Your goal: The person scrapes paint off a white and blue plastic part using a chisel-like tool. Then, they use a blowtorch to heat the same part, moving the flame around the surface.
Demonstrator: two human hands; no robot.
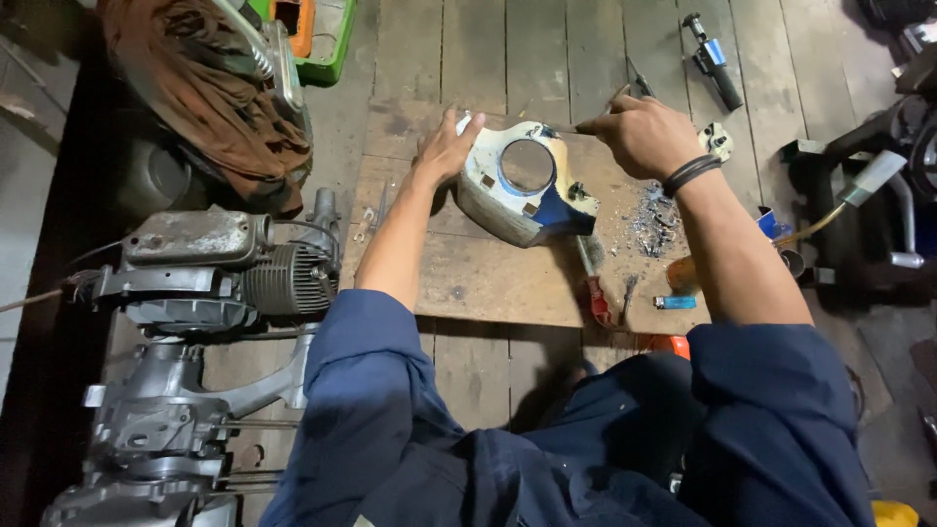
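While the left hand lies flat with fingers spread against the near-left edge of a scooter headlight housing, pressing on it rather than gripping it, the right hand is curled into a loose fist at the housing's far-right corner. A thin tool sticks out from that fist, though its tip is too small to identify. The housing is a blue and off-white painted metal shell with a large round opening in its top, and it sits near the middle of a square plywood board laid on the plank floor. Just right of the housing, a heap of grey paint scrapings lies on the board, beneath the right wrist, which wears a black band. A red-handled tool rests on the board near its front edge, with a small blue lighter beside it. Well to the left of the board stands a grimy scooter engine with a finned cylinder. Both forearms emerge from dark blue sleeves.
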